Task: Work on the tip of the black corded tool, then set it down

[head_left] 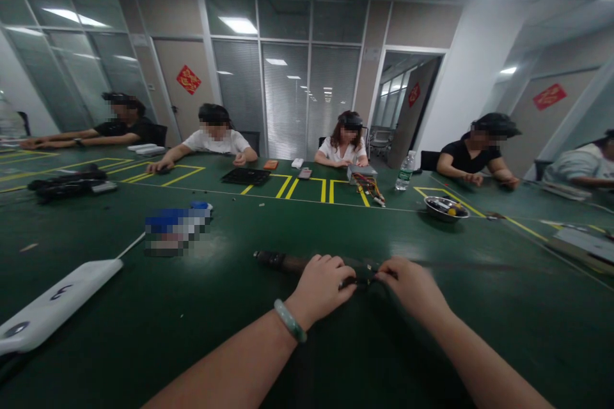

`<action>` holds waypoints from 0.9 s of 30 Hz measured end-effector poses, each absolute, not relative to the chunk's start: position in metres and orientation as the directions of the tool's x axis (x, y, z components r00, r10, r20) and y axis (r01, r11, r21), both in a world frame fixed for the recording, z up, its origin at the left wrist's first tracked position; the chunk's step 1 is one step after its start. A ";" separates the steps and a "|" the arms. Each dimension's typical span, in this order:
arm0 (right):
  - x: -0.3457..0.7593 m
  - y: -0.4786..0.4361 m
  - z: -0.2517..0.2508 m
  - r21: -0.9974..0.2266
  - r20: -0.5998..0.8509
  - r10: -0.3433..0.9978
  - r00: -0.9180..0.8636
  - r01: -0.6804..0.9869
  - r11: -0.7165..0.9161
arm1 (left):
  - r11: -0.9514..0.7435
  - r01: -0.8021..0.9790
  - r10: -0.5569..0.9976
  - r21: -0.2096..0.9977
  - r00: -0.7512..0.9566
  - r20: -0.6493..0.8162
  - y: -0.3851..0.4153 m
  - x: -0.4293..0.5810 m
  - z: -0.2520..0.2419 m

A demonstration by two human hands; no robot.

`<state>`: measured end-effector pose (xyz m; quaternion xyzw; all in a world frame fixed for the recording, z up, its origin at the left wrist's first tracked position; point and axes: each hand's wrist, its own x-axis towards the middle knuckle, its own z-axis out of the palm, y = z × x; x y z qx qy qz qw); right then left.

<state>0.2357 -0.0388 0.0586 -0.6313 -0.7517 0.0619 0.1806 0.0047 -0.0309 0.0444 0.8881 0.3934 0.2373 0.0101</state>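
Note:
A long dark object with a black end piece and a small metallic tip (271, 259) lies across the green table in front of me; its kind is not clear. My left hand (322, 287) wears a pale green bangle (290, 320) and is closed over the object's near side, with a small black part showing between thumb and fingers. Just right of it, my right hand (407, 281) is slightly blurred, its thumb and fingertips pinched together at the same dark object. What those fingertips grip is too small and dark to name.
On the left lie a white power strip (62, 303) and a pixelated blue-and-white item (177, 228). Farther off stand a metal bowl (446, 209), a water bottle (405, 171) and a power supply with loose wires (362, 174). Several people sit across the green table.

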 end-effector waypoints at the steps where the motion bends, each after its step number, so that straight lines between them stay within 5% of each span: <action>1: 0.229 -0.041 0.057 -0.343 0.234 0.966 -0.111 0.920 0.189 | -0.690 0.697 0.703 0.194 0.580 0.412 -0.031 0.005 0.045; 7: 0.212 -0.046 0.050 -0.412 0.311 0.937 -0.160 0.866 0.284 | -0.704 0.693 0.682 0.159 0.596 0.423 -0.029 0.005 0.043; 27: 0.219 -0.038 0.040 -0.240 0.334 0.906 -0.262 0.905 0.350 | -0.722 0.652 0.671 0.229 0.582 0.459 -0.021 0.013 0.034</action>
